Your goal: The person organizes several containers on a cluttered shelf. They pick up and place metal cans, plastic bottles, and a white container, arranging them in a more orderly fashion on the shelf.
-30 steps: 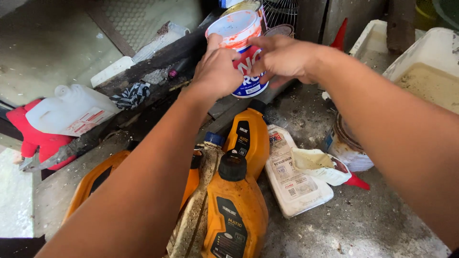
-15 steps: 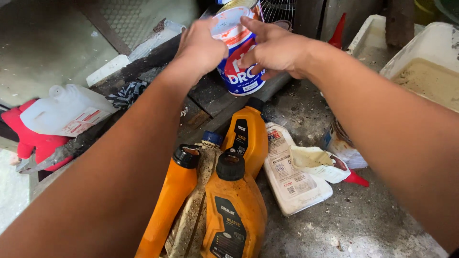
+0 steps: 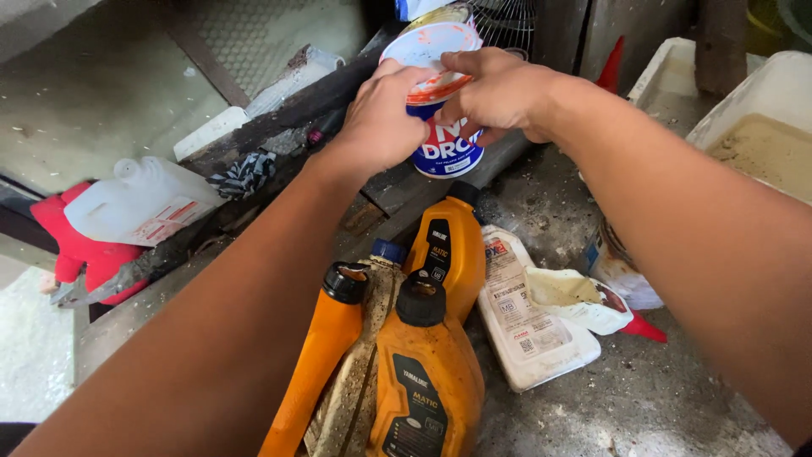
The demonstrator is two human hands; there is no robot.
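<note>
Two hands hold one can (image 3: pixel 447 127) above the orange bottles (image 3: pixel 406 347): left hand (image 3: pixel 381 123) wraps its side, right hand (image 3: pixel 495 93) pinches the lid rim. Lid removal appears underway; a firm upward pry seems needed.

Three orange oil bottles (image 3: pixel 406 338) stood at lower centre, a white flat bottle (image 3: pixel 524 322) lay just right, and a translucent jug (image 3: pixel 139 203) rested at left.
</note>
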